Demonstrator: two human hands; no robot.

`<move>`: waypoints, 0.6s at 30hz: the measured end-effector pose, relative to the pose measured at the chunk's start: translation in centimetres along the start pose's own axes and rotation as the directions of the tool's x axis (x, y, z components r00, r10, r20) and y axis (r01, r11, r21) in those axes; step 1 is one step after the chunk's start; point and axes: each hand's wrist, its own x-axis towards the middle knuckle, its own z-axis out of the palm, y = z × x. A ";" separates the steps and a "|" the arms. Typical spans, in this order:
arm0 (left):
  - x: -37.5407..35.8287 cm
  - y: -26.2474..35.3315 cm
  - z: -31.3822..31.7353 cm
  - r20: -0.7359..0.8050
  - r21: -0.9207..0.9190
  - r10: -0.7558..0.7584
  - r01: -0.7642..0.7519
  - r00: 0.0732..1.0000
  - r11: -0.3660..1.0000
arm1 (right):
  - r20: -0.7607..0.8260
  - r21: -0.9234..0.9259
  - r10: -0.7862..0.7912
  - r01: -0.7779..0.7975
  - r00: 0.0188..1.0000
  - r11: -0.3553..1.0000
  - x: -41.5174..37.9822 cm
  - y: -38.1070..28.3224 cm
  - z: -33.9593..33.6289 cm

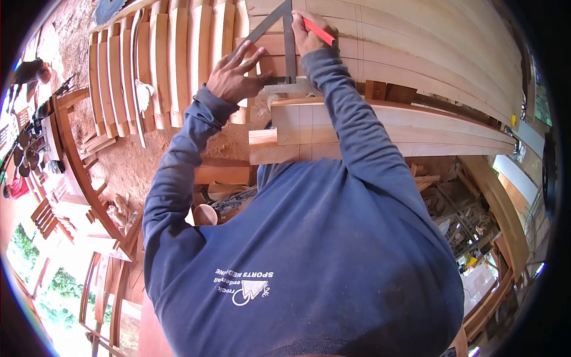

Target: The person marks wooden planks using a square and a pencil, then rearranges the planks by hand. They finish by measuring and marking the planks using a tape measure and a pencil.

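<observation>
A dark metal triangular square (289,44) lies across pale wooden boards, its narrow corner at the top of the view. My left hand (238,77) rests over the square's slanted and lower bars, its fingers stretched out and spread. Beside the upright bar, near the top corner, my right hand (312,33) is closed around a red pencil (319,31). The pencil's tip is hidden by the hand. Thin lines are drawn across the boards (404,59) to the right.
Several shaped wooden slats (160,65) stand in a row at left. A circular saw blade (109,9) lies at top left. A long timber beam (404,128) runs right, close to my chest, with small wood blocks (389,92) behind it. A round bowl-like object (205,215) sits below.
</observation>
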 end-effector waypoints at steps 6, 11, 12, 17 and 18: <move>-0.2 -0.3 0.4 0.003 -0.017 0.006 -0.006 1.000 1.000 | 0.203 -0.016 0.076 -0.075 0.976 0.997 -4.9 -2.6 -4.1; -0.1 -0.3 0.5 -0.002 0.002 0.009 -0.009 1.000 1.000 | 0.223 -0.017 0.067 -0.065 0.972 0.998 -5.9 -3.0 -5.4; 0.0 -0.5 0.5 -0.017 0.000 0.011 -0.011 1.000 1.000 | 0.218 -0.029 0.083 -0.079 0.972 0.996 -5.4 -3.2 -5.5; -0.5 -0.5 0.7 0.045 -0.014 0.039 -0.038 0.998 0.999 | -0.084 0.003 0.029 -0.029 0.996 1.000 1.6 1.7 0.6; -0.2 -0.7 0.3 0.080 -0.026 0.040 -0.038 0.996 0.999 | -0.095 -0.008 0.006 -0.006 0.995 1.000 2.6 1.9 1.4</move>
